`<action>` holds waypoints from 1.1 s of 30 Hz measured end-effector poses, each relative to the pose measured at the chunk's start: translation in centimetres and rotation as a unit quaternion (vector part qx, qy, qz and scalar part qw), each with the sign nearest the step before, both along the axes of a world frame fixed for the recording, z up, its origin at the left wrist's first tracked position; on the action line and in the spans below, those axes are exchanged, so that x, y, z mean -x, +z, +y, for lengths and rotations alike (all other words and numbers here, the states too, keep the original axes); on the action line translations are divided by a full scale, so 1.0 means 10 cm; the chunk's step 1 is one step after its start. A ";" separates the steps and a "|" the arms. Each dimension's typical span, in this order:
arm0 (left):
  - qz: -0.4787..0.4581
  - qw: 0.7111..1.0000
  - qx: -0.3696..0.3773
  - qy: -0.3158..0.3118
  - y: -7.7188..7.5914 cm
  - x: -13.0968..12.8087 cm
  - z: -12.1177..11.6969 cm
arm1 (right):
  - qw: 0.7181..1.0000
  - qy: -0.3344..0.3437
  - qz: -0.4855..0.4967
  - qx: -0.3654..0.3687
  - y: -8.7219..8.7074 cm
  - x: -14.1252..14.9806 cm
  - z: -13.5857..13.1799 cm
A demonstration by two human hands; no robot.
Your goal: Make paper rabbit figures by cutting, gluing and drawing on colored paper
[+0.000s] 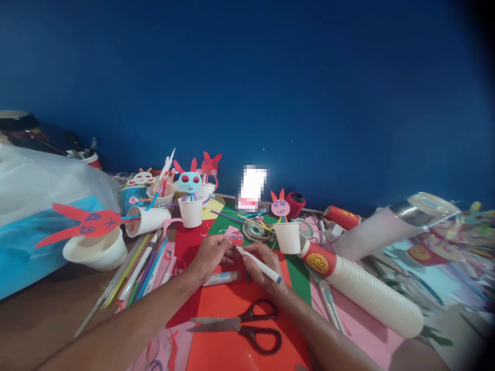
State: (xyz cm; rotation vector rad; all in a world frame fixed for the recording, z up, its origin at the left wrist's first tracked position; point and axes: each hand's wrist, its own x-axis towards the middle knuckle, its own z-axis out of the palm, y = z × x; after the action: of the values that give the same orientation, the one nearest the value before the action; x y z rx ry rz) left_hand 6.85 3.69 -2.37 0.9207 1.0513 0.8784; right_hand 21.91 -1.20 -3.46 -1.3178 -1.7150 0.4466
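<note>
My left hand [214, 255] pinches a small pink and red paper cutout [235, 237] with eyes drawn on it. In my right hand [264, 264] is a white marker [261, 265], its tip at the lower edge of the cutout. Both hands are above sheets of coloured paper. A glue stick [221, 278] lies just below my left hand. Nearer to me, black-handled scissors [240, 326] rest partly spread on the orange-red paper [220, 304].
White paper cups [191, 212] with rabbit-faced figures stand behind. A red rabbit head [99, 224] leans over a bowl at left, near several markers [144, 268]. A stack of paper cups [375, 293] lies at right. A blurred bright screen [253, 184] stands by the blue wall.
</note>
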 end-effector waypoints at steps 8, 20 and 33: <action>-0.005 1.000 0.007 -0.002 -0.01 0.00 0.00 | 1.000 -0.005 0.000 -0.007 -0.02 -0.01 0.01; -0.006 1.000 0.011 0.002 -0.01 0.00 0.01 | 1.000 -0.002 0.007 0.000 -0.06 -0.02 0.02; -0.008 1.000 0.016 0.004 0.00 0.00 0.01 | 1.000 -0.021 0.013 0.013 -0.07 -0.04 0.01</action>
State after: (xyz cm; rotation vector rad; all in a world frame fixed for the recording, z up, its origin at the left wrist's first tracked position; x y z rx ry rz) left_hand 6.84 3.82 -2.32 0.8817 1.0538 0.8718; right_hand 22.28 -1.10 -4.14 -1.3581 -1.6623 0.4629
